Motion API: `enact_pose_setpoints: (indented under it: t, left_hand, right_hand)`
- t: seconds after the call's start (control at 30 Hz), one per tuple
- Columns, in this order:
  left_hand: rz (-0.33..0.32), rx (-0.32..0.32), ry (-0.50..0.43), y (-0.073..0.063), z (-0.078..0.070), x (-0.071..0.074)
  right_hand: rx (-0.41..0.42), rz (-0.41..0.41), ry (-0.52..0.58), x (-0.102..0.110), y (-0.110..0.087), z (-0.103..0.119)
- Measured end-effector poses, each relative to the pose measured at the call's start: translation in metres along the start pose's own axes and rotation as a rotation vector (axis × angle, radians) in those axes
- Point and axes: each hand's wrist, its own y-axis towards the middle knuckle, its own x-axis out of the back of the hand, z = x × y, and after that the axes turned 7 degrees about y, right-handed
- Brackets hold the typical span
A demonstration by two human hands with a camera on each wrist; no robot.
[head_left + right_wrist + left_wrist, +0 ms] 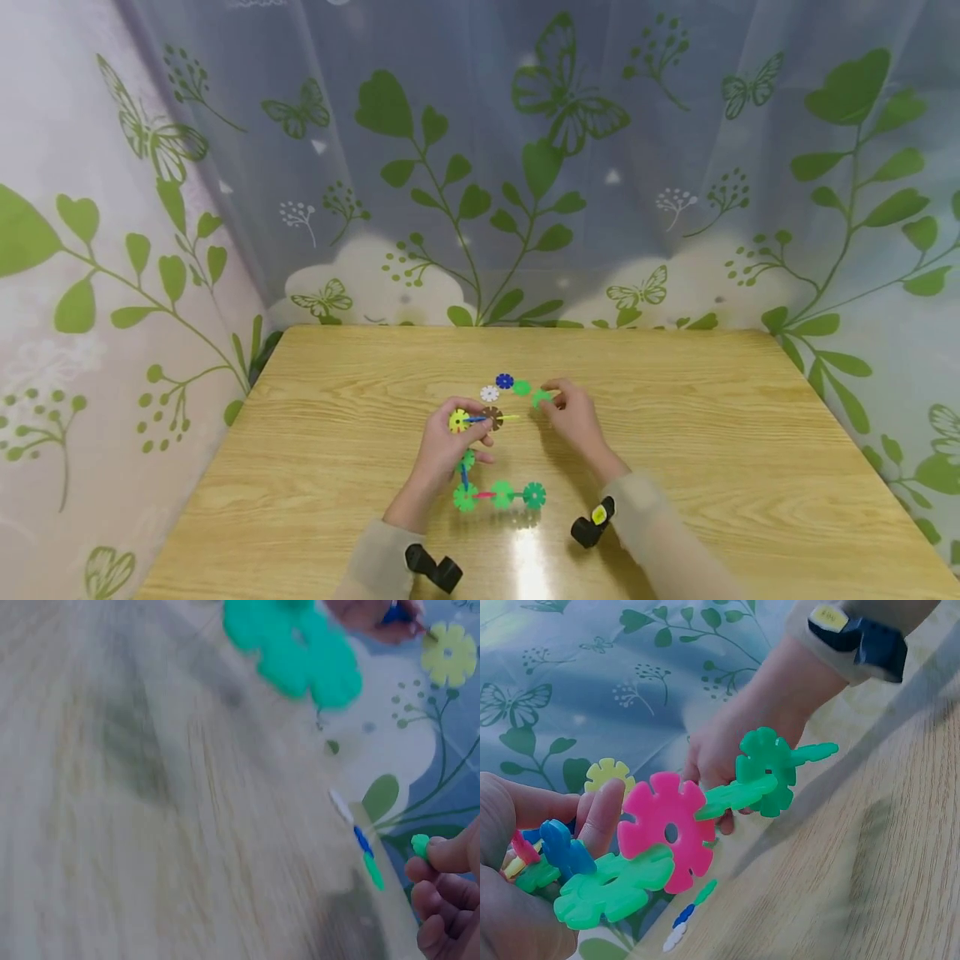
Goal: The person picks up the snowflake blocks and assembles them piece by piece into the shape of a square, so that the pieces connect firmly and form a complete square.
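My left hand [450, 437] grips a chain of notched plastic flower discs joined edge to edge. In the left wrist view the chain shows a pink disc [660, 825], green discs [615, 889] and a blue disc [566, 847] near the palm. From the grip, a brown disc [492, 418] and a yellow disc [510, 417] reach right, while a green end disc [534, 496] hangs nearer the body. Between thumb and fingers, my right hand [576, 417] pinches a single green flower disc [420, 845], apart from the chain.
Beyond the hands, a white disc [489, 393], a dark blue disc [505, 381] and a green disc [522, 388] lie in a row on the wooden table [337, 367]. A curtain [480, 167] with leaf and butterfly prints hangs behind the table's far edge.
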Motion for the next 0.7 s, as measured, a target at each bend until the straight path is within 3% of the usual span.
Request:
enact_pose_setpoints:
  t: [0.2, 0.4, 0.7]
  left_hand:
    - [0.014, -0.01, -0.012, 0.0, 0.001, 0.0]
    - [0.01, -0.015, -0.014, 0.001, 0.002, 0.0]
    - [0.018, -0.02, -0.03, 0.001, 0.003, 0.0]
  right_hand:
    - [0.013, 0.006, 0.221, -0.001, -0.017, 0.017]
    - [0.013, -0.013, 0.334, -0.001, -0.034, 0.031]
    - [-0.05, -0.076, 0.535, -0.004, -0.049, 0.043]
